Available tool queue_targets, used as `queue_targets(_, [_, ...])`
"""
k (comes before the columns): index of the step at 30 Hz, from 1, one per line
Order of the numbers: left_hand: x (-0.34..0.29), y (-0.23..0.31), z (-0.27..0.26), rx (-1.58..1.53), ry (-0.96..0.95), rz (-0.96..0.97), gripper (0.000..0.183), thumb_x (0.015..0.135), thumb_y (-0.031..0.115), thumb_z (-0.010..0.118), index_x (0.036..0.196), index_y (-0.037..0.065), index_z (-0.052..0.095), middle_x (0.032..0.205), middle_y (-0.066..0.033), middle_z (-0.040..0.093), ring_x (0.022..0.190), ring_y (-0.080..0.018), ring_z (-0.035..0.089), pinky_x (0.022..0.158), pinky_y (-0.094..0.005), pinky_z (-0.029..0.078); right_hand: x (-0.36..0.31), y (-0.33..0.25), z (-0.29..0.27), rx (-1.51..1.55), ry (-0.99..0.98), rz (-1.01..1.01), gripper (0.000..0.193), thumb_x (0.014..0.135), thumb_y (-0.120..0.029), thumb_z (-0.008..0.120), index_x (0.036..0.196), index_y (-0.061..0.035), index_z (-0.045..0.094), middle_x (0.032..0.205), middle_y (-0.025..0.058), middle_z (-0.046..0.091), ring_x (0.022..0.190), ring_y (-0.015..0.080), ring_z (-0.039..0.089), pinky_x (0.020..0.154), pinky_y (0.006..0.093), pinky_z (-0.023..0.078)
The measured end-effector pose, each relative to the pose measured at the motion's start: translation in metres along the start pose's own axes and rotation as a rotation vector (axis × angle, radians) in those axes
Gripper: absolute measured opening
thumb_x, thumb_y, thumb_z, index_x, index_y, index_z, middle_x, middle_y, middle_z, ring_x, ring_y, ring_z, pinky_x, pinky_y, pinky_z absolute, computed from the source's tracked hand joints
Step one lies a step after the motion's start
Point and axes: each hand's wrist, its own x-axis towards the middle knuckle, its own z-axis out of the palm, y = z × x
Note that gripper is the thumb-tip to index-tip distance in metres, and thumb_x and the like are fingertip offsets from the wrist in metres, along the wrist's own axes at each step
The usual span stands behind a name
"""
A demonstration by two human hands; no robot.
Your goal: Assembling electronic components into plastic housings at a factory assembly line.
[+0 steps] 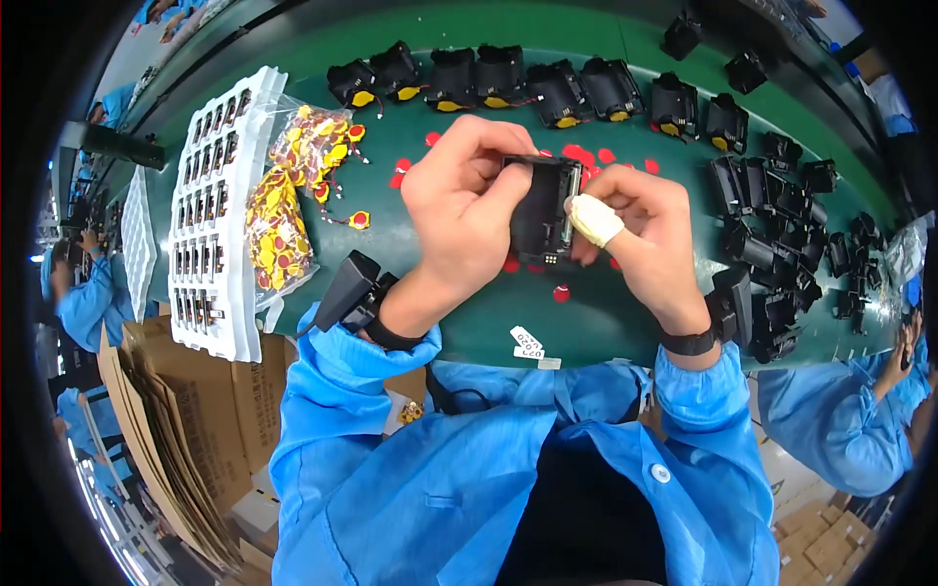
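Observation:
Above the middle of the bench, my left hand (pixel 467 200) grips a black plastic housing (pixel 535 213) with an open hollow, its thumb lying over the near wall. My right hand (pixel 640 230) is closed at the housing's right edge. A pale yellow wrap covers its thumb, which presses by a thin silvery strip (pixel 568 217) along that wall. The curled right fingers partly hide behind the housing, so I cannot tell whether the strip is loose or fitted. Red round discs (pixel 561 293) lie scattered on the green bench (pixel 430 327) beneath and around my hands.
To the left are a white tray (pixel 186 337) of small metallic parts and bags of yellow-and-red wired discs (pixel 278 230). Black housings (pixel 451 78) line the far side; more (pixel 772 234) are piled right. White labels (pixel 528 342) lie near the front edge. A blue-sleeved co-worker (pixel 831 420) sits right.

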Motion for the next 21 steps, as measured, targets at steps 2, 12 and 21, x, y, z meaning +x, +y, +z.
queue_targets(2, [0.003, 0.001, 0.002, -0.112, -0.006, -0.068, 0.017, 0.084, -0.014, 0.055, 0.099, -0.006, 0.058, 0.094, -0.0093, 0.065, 0.077, -0.0104, 0.064, 0.065, -0.0228, 0.052, 0.003, -0.002, 0.001, 0.077, 0.009, -0.009, 0.014, 0.092, -0.01, 0.068, 0.088, 0.0001, 0.059, 0.076, 0.0024, 0.063, 0.067, 0.0076, 0.062, 0.059, 0.0233, 0.05])
queue_targets(12, [0.02, 0.037, 0.009, 0.735, -0.446, 0.46, 0.052, 0.072, 0.011, 0.075, 0.118, -0.008, 0.057, 0.123, -0.0262, 0.06, 0.111, -0.0443, 0.058, 0.095, -0.0466, 0.047, 0.002, 0.0, -0.019, 0.406, 0.157, -0.038, 0.011, 0.087, 0.0, 0.067, 0.085, -0.0031, 0.057, 0.077, 0.0006, 0.063, 0.069, 0.0062, 0.061, 0.061, 0.021, 0.051])
queue_targets(21, [0.047, 0.03, 0.028, 0.971, -0.796, 0.477, 0.053, 0.06, 0.011, 0.08, 0.106, -0.003, 0.056, 0.122, -0.0251, 0.053, 0.105, -0.042, 0.054, 0.089, -0.0465, 0.049, -0.003, 0.003, -0.011, 0.052, 0.427, -0.285, 0.02, 0.083, 0.002, 0.073, 0.096, 0.0018, 0.058, 0.089, 0.0041, 0.066, 0.083, 0.0107, 0.066, 0.073, 0.025, 0.055])
